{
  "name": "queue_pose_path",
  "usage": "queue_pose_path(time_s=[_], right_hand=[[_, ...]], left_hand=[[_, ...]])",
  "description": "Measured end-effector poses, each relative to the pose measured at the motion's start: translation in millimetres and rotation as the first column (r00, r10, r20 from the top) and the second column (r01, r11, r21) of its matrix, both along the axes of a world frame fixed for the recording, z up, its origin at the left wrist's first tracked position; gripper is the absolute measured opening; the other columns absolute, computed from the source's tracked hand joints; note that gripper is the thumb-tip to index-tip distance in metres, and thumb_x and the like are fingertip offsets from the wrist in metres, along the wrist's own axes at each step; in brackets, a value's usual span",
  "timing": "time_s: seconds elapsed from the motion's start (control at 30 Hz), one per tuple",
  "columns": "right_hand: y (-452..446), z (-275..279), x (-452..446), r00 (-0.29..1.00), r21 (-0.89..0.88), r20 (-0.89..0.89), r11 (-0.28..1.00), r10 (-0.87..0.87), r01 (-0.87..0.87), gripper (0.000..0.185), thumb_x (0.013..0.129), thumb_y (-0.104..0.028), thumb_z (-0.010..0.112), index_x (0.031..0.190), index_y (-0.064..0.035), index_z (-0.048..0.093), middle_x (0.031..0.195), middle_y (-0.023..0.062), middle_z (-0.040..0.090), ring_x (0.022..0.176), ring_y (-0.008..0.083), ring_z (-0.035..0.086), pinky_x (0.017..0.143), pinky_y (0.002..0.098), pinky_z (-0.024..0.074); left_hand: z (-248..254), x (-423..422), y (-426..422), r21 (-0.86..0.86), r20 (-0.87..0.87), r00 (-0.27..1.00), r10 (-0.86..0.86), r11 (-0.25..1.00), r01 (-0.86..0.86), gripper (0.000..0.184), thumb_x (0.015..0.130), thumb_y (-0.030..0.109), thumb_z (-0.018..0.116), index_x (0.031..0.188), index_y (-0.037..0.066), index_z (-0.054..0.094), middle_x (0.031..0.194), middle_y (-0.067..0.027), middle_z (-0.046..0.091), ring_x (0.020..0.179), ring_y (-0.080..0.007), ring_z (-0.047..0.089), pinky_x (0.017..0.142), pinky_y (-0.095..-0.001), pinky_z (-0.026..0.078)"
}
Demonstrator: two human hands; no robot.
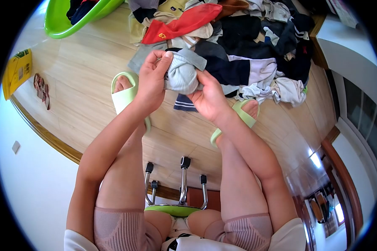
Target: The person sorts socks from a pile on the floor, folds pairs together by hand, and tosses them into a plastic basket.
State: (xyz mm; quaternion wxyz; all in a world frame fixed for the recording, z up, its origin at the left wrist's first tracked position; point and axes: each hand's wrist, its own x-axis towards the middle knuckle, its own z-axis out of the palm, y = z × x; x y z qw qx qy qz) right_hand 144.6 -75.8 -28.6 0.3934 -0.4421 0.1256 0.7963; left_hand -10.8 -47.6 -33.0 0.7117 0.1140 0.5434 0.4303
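Between my two hands is a light grey sock (182,77), bunched into a rounded bundle with a darker grey cuff folded at its upper right. My left hand (153,77) pinches the bundle's left side, its thumb lying on top. The fingers of my right hand (208,93) close on the lower right side, partly hidden behind the fabric. Just beyond lies a heap of loose socks (238,35) on the floor, in black, white, grey and brown. A red sock (182,23) rests on the heap's upper left. A navy striped sock cuff (185,103) shows below the bundle.
A green basin (67,30) with dark cloth inside stands at upper left. A yellow bag (19,73) and a patterned strip of cloth (42,90) lie at the left wall. My feet wear pale green slippers (123,97). Below me are a stool's metal legs (183,178).
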Motion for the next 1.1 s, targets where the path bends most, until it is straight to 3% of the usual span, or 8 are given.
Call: queue_pose_path(time_s=[0.2,0.37,0.5,0.53,0.63,0.8,0.93,1.1], right_hand=[[-2,17,-16,0.951,0.259,0.102,0.915,0.292,-0.309,0.032,0.107,-0.032,0.048,0.117,-0.0053,0.061,0.101,-0.0019,0.065,0.088,0.0047,0.06,0.077,0.0223,0.0504],[4,18,-13,0.762,0.465,0.442,0.606,0.473,-0.646,0.034,0.107,-0.033,0.046,0.114,-0.0021,0.06,0.094,-0.0008,0.066,0.082,0.0059,0.062,0.073,0.0238,0.049],[7,15,-16,0.547,0.39,0.792,0.466,0.27,-0.794,0.031,0.104,-0.029,0.052,0.114,0.0,0.058,0.089,0.0044,0.067,0.081,0.0085,0.063,0.074,0.0272,0.0493],[7,13,-17,0.531,0.391,0.819,0.465,0.219,-0.795,0.03,0.103,-0.027,0.055,0.115,0.0003,0.058,0.089,0.0054,0.067,0.081,0.0084,0.063,0.074,0.0275,0.0497],[4,11,-20,0.512,0.402,0.851,0.486,0.115,-0.776,0.032,0.096,-0.022,0.065,0.118,0.0012,0.057,0.091,0.0078,0.067,0.082,0.0086,0.063,0.075,0.0282,0.0508],[6,23,-19,0.634,0.415,0.77,0.702,0.068,-0.579,0.039,0.084,-0.015,0.075,0.116,-0.0011,0.057,0.1,0.0125,0.065,0.087,0.0219,0.064,0.075,0.0363,0.0494],[3,21,-7,0.324,0.352,0.935,0.519,-0.146,-0.779,0.026,0.077,-0.014,0.079,0.098,-0.007,0.066,0.086,0.0046,0.057,0.074,0.0183,0.055,0.069,0.0337,0.0471],[2,12,-11,0.351,0.351,0.931,0.531,-0.105,-0.772,0.024,0.076,-0.017,0.082,0.091,-0.0058,0.067,0.085,0.0041,0.058,0.073,0.0186,0.054,0.067,0.0336,0.0466]], left_hand=[[-8,-10,-1,-0.033,-0.114,0.993,0.025,0.999,-0.029,0.013,0.102,0.021,0.058,0.102,0.009,0.054,0.08,-0.0018,0.065,0.067,-0.0091,0.062,0.059,-0.0252,0.052],[-25,-25,-11,0.042,-0.118,0.991,-0.064,0.997,0.069,0.013,0.103,0.021,0.057,0.101,0.008,0.056,0.078,-0.0011,0.064,0.066,-0.0084,0.062,0.057,-0.023,0.05],[-2,-30,-7,-0.168,0.051,0.991,-0.122,0.977,0.129,0.027,0.103,0.035,0.055,0.102,0.008,0.062,0.088,-0.0013,0.066,0.081,-0.0113,0.064,0.071,-0.0266,0.052],[4,-35,-5,-0.293,0.157,0.982,-0.106,0.944,0.149,0.04,0.103,0.044,0.05,0.113,0.008,0.061,0.102,-0.0033,0.067,0.095,-0.0155,0.064,0.084,-0.0317,0.052],[22,-42,-4,-0.282,0.299,0.947,-0.119,0.937,0.207,0.046,0.103,0.047,0.047,0.123,0.007,0.058,0.112,-0.0048,0.066,0.104,-0.0187,0.063,0.091,-0.0351,0.051],[18,-38,-7,-0.201,0.126,0.981,-0.151,0.964,0.174,0.039,0.104,0.036,0.051,0.127,0.005,0.055,0.116,-0.006,0.065,0.106,-0.0172,0.065,0.095,-0.034,0.052],[22,-36,0,-0.21,0.117,0.992,-0.054,0.975,0.077,0.037,0.104,0.033,0.052,0.127,0.004,0.055,0.118,-0.0073,0.065,0.107,-0.0169,0.065,0.095,-0.0344,0.053],[24,-33,3,-0.233,0.128,0.991,0.046,0.972,-0.015,0.039,0.101,0.03,0.059,0.128,0.002,0.054,0.12,-0.0112,0.065,0.109,-0.0219,0.066,0.093,-0.0376,0.056]])
